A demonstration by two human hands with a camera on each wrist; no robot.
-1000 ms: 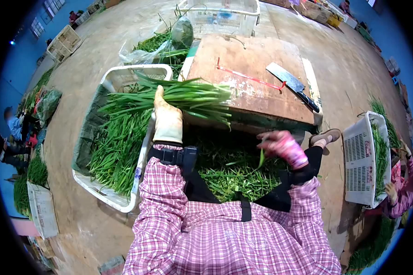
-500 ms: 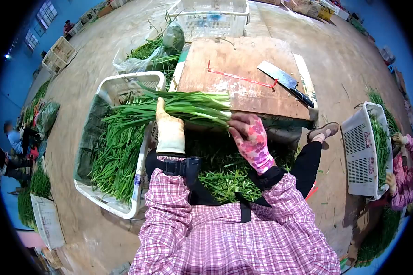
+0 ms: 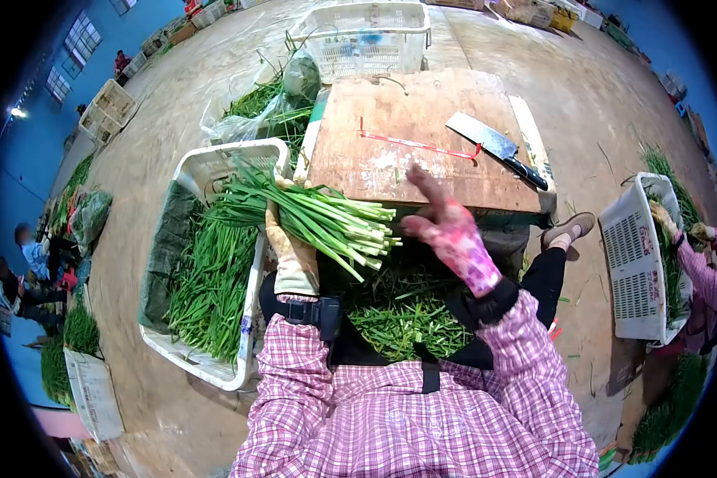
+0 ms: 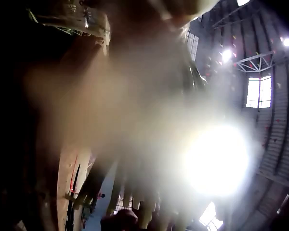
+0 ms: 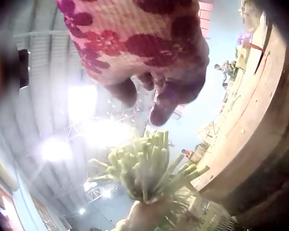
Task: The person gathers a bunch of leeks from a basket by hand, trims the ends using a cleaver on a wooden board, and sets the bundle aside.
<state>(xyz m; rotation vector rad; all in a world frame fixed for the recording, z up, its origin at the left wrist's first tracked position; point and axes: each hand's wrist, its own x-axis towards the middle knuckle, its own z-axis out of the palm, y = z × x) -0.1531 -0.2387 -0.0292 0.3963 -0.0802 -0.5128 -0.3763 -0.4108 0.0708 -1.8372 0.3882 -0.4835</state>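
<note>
The wood-topped bench [image 3: 422, 99] is the biggest thing within reach. Off its left edge stands the white crate [image 3: 249, 319], with loose greens in it, and a heap of green clippings [image 3: 410, 327] lies between the bench's near edge and the person's body.

The bunch of green stalks [image 3: 327, 219] is held up in front of the bench's near-left corner, its leafy part over the crate's right rim. It lies across the left hand [image 3: 291, 247], which grasps it, the thumb up over the leaves. The pale ends stick out to the right of that hand. The long axis runs mostly left to right, aslant: pale ends rightward and a little toward the person, leaves back to the far left.

The right hand [image 3: 446, 227] is released and holds nothing, just beside the pale ends and apart from them, its fingers toward the bench's near edge.

The knife [image 3: 490, 139] lies by the bench's right edge, handle toward the near-right corner. Left of its blade, a thin red strip [image 3: 422, 144] crosses the middle.
</note>
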